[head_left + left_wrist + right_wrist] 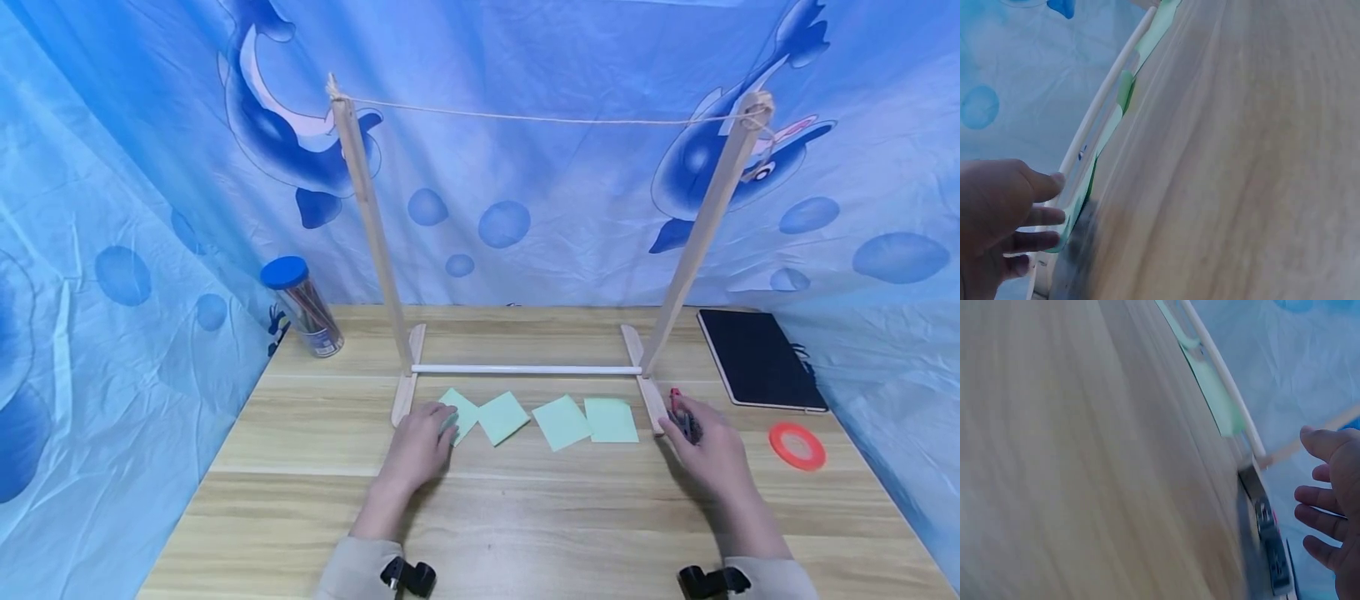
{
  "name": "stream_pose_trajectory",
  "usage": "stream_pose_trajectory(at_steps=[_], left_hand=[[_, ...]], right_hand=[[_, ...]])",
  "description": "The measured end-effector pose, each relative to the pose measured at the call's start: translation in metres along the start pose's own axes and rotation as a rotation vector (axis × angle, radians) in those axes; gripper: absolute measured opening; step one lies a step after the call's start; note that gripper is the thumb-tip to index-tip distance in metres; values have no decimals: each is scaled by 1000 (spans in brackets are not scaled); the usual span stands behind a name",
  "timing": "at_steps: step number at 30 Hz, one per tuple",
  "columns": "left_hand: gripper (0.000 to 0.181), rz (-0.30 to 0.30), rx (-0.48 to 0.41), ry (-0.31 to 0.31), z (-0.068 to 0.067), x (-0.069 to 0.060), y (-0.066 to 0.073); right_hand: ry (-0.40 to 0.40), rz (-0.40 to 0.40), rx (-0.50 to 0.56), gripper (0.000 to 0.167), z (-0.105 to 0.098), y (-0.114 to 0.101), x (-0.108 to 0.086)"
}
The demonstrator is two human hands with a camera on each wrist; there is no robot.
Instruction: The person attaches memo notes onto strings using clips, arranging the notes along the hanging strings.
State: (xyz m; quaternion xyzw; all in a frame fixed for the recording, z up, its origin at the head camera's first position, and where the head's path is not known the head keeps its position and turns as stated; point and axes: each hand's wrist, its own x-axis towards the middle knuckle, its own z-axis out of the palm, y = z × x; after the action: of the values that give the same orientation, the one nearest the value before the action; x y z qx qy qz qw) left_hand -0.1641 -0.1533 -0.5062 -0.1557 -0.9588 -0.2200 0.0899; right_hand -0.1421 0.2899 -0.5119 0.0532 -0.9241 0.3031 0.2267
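Several pale green paper squares [562, 422] lie in a row on the wooden table, in front of the stand's white crossbar [525, 369]. My left hand [420, 442] is over the leftmost square [463, 410]; in the left wrist view the fingers of the hand [997, 219] are extended by that square, and whether they touch it cannot be told. My right hand [712, 454] is beside small dark clips [687, 423] by the stand's right foot. In the right wrist view this hand [1335, 500] has spread fingers near the clips [1277, 559] and holds nothing visible.
A string [525, 117] runs between the tops of two wooden posts [371, 217]. A blue-lidded jar of sticks [311, 317] stands at the back left. On the right lie a black notebook [761, 358] and a red tape roll [776, 446]. A blue curtain [465, 192] hangs behind.
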Motion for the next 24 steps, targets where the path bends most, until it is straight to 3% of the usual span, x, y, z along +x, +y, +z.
stream_pose_trajectory(at_steps=[4, 8, 10, 15, 17, 24], left_hand=[[41, -65, 14, 34, 2, 8, 0], [59, -142, 82, 2, 3, 10, 0], [59, -144, 80, -7, 3, 9, -1], [42, -78, -49, -19, 4, 7, -7], [42, -61, -62, -9, 3, 6, -9], [49, -109, 163, 63, -2, 2, -12]], right_hand=[[-6, 85, -28, 47, -8, 11, 1], [-45, 159, -67, 47, -15, 23, 1], [-58, 147, -80, 44, -17, 28, 1], [-49, 93, -66, 35, -18, 38, 3], [-36, 99, -68, 34, -18, 42, 5], [-81, 167, -133, 31, -23, 52, 5]])
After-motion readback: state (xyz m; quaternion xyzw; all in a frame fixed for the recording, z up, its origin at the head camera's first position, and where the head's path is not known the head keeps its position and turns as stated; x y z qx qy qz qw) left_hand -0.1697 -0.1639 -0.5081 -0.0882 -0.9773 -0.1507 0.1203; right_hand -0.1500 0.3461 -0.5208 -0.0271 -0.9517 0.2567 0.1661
